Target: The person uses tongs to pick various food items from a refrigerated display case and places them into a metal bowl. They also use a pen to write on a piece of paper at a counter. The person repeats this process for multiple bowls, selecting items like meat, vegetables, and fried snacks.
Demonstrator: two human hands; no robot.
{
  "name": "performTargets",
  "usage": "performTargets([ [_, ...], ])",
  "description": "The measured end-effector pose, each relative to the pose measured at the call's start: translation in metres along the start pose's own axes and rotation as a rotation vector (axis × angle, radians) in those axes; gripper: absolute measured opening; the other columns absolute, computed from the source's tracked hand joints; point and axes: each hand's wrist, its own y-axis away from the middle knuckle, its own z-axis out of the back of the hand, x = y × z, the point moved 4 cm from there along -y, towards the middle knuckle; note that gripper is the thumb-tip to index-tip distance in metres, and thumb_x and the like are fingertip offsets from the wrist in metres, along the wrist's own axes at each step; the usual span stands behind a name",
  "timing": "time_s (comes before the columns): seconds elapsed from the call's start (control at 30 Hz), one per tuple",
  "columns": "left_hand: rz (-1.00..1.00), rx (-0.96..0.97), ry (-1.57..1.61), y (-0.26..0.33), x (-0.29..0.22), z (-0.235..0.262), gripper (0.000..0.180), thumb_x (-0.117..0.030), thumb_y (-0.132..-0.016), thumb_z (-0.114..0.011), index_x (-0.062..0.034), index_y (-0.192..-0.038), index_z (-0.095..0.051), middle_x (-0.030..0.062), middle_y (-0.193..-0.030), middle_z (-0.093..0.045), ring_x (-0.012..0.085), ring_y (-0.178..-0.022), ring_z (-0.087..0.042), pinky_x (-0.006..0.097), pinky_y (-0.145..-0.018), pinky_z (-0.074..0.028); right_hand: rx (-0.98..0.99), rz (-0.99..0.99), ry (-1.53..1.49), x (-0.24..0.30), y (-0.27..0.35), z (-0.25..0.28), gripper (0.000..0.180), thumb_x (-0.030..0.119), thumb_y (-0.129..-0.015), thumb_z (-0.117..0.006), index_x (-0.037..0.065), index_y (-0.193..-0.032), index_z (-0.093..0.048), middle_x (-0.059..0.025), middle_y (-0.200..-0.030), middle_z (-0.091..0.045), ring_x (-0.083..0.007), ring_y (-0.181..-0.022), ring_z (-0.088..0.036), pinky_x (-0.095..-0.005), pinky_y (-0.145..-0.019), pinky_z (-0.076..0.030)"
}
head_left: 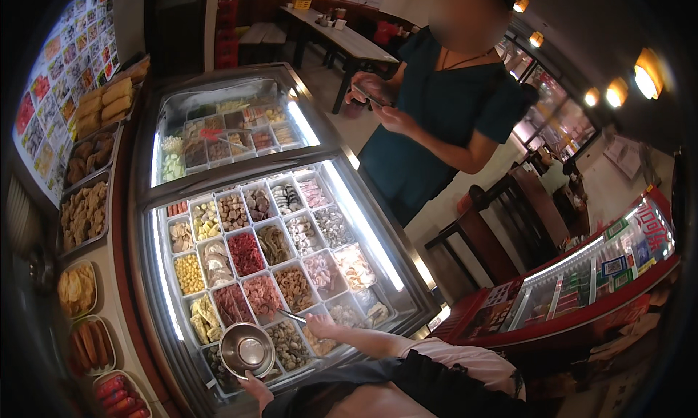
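My left hand (255,390) grips the near rim of a round stainless steel bowl (230,338), tilted over the lower trays of a lit display case. Inside the bowl I see only shiny metal. My right hand (321,326) is closed around slim metal tongs (293,316). Their tip points left, to the near edge of a tray of reddish sliced meat (262,294); whether it touches the meat I cannot tell. Beside the bowl, dark grey-brown pieces (288,345) fill another tray. Yellow folded strips (206,320) lie in a tray to its upper left.
The case's metal frame (218,172) divides it into two sections. Trays of fried pieces (84,209) and packaged sausages (120,398) line the left counter. A person in a dark top (465,98) stands across the case with a phone. A red-framed cooler (502,331) stands right.
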Motion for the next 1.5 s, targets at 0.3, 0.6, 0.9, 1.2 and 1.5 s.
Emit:
performTargets([
  [0.3,-0.026,-0.006,0.075,0.005,-0.007,0.009,0.05,-0.024,-0.082,-0.05,-0.0001,-0.121,-0.03,0.0151,-0.109,-0.046,0.0239,-0.076,-0.056,0.032,-0.051,-0.049,-0.071,0.22,0.19,0.006,-0.02,-0.022,0.031,0.015,-0.076,-0.042,-0.006,-0.099,-0.045,-0.0142,-0.072,-0.058,-0.0268,-0.065,-0.057,-0.0377,-0.053,-0.044],
  [0.6,-0.048,-0.084,0.065,-0.019,0.013,0.014,0.042,-0.015,-0.08,-0.05,0.0007,-0.116,-0.035,0.0128,-0.104,-0.048,0.0192,-0.084,-0.054,0.028,-0.061,-0.048,-0.241,0.464,0.494,0.033,-0.05,0.034,0.011,0.011,-0.077,-0.04,0.002,-0.084,-0.043,-0.013,-0.069,-0.056,-0.0259,-0.058,-0.059,-0.035,-0.046,-0.047],
  [0.9,-0.023,-0.148,0.097,-0.004,-0.001,0.007,0.034,-0.011,-0.08,-0.047,-0.0012,-0.111,-0.037,0.0092,-0.093,-0.051,0.0118,-0.064,-0.055,0.022,-0.043,-0.047,-0.132,0.515,0.637,0.048,-0.063,0.001,0.015,0.01,-0.075,-0.044,0.001,-0.085,-0.051,-0.0115,-0.071,-0.058,-0.0234,-0.061,-0.06,-0.033,-0.049,-0.048],
  [1.2,0.046,-0.13,0.081,-0.012,0.003,0.009,0.033,-0.01,-0.08,-0.046,-0.0027,-0.111,-0.037,0.0092,-0.095,-0.051,0.0123,-0.067,-0.054,0.022,-0.047,-0.048,-0.191,0.422,0.658,0.074,-0.086,0.008,0.019,0.009,-0.075,-0.045,-0.001,-0.09,-0.05,-0.0112,-0.071,-0.057,-0.0236,-0.057,-0.06,-0.0377,-0.038,-0.045],
  [1.5,0.061,-0.134,0.104,-0.014,0.006,0.008,0.033,-0.01,-0.081,-0.046,-0.0029,-0.112,-0.037,0.0095,-0.096,-0.05,0.0138,-0.069,-0.056,0.023,-0.049,-0.049,-0.036,0.54,0.763,0.051,-0.084,0.012,0.021,0.011,-0.076,-0.046,-0.001,-0.093,-0.048,-0.0102,-0.073,-0.055,-0.0224,-0.06,-0.059,-0.0364,-0.044,-0.047],
])
